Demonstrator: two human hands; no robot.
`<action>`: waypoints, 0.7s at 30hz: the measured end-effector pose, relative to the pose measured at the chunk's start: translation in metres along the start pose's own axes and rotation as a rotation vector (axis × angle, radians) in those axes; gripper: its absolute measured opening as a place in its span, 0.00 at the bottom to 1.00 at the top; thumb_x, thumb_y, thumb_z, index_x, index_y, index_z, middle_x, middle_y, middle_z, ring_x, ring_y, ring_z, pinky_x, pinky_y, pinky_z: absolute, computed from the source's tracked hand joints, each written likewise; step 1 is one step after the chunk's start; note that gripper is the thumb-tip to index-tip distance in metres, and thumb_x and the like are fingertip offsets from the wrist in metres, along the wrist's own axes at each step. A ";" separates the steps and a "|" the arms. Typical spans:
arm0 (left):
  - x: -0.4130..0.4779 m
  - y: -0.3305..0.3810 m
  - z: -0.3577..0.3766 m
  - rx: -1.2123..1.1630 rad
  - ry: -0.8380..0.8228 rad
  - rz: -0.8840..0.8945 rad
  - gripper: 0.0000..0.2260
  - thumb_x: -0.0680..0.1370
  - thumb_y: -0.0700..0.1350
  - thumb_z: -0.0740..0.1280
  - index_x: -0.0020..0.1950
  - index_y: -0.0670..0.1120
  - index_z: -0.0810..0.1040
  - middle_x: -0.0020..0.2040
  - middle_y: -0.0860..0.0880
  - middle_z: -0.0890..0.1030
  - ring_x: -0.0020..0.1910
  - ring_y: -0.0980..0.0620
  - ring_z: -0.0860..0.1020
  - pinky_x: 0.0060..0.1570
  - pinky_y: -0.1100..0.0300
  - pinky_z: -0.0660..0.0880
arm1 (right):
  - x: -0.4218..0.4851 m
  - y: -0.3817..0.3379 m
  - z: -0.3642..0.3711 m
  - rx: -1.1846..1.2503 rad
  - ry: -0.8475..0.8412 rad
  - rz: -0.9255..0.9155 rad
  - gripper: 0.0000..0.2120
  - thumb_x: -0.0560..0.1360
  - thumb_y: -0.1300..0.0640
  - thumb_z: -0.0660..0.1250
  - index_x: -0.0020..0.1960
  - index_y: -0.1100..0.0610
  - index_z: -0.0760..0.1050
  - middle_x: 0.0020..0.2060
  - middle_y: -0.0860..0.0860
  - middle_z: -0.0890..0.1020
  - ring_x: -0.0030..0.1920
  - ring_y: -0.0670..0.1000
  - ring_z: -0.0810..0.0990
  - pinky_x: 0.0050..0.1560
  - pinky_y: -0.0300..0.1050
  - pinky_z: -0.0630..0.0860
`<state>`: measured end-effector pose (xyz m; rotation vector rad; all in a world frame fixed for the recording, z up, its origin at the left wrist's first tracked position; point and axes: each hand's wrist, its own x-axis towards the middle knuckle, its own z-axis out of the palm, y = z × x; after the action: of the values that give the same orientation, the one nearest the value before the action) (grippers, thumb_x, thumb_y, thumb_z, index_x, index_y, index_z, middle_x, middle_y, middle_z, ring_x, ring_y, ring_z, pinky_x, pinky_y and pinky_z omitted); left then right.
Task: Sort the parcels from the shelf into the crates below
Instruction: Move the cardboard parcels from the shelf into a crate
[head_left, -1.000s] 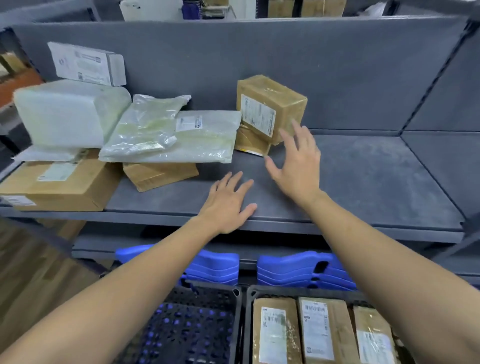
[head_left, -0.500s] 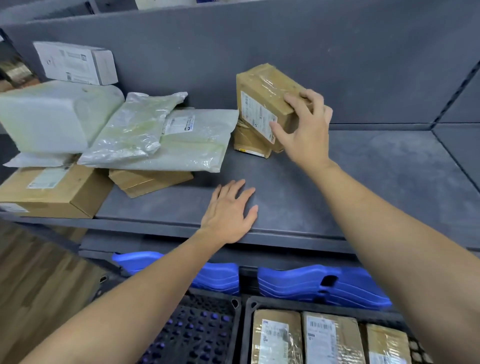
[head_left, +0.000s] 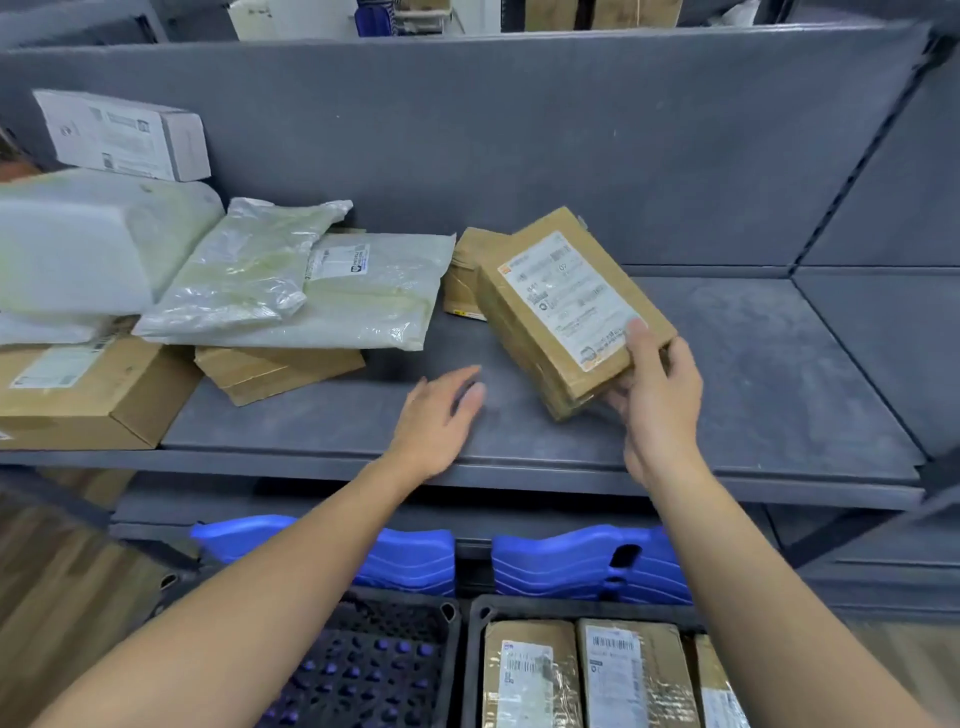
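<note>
grey shelf (head_left: 727, 364) ahead, two black crates (head_left: 448, 613) below the shelf. seemingly early on: three taped parcels (head_left: 530, 675) in the right crate (head_left: 476, 621), seven lying on the shelf's left half (three brown boxes (head_left: 104, 400), two plastic mailers (head_left: 244, 265), two white packs (head_left: 124, 135)). eighth, a labelled brown parcel (head_left: 561, 301), tilted over the shelf's middle, clasped at its near corner by the right hand (head_left: 660, 410). left hand (head_left: 436, 421) slack and empty near the shelf's front edge.

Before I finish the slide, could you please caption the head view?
Right hand grips a labelled brown parcel over the grey shelf, left hand open beside it.
</note>
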<state>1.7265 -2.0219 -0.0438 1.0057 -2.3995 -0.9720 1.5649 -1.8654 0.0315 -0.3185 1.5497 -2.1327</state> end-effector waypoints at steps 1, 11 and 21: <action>-0.003 0.011 -0.005 -0.312 0.065 -0.056 0.23 0.81 0.65 0.55 0.73 0.59 0.73 0.71 0.52 0.78 0.70 0.49 0.77 0.78 0.45 0.64 | -0.011 0.003 -0.008 -0.023 -0.006 -0.010 0.06 0.82 0.49 0.70 0.55 0.51 0.80 0.56 0.52 0.87 0.59 0.57 0.86 0.62 0.67 0.80; -0.005 0.099 0.008 -0.950 -0.088 -0.016 0.41 0.75 0.60 0.72 0.83 0.64 0.55 0.76 0.54 0.74 0.75 0.48 0.73 0.77 0.36 0.64 | -0.061 0.036 -0.059 -0.131 -0.170 0.020 0.28 0.69 0.35 0.76 0.57 0.51 0.71 0.57 0.52 0.84 0.58 0.55 0.83 0.63 0.68 0.78; -0.044 0.134 0.032 -0.846 -0.039 0.046 0.36 0.74 0.51 0.69 0.81 0.49 0.62 0.66 0.47 0.81 0.62 0.51 0.81 0.61 0.55 0.78 | -0.063 0.033 -0.123 -0.137 -0.397 0.133 0.31 0.64 0.41 0.78 0.59 0.55 0.71 0.61 0.54 0.84 0.62 0.56 0.84 0.61 0.54 0.81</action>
<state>1.6742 -1.9067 0.0268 0.5962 -1.7076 -1.7631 1.5712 -1.7400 -0.0347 -0.6253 1.4386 -1.7370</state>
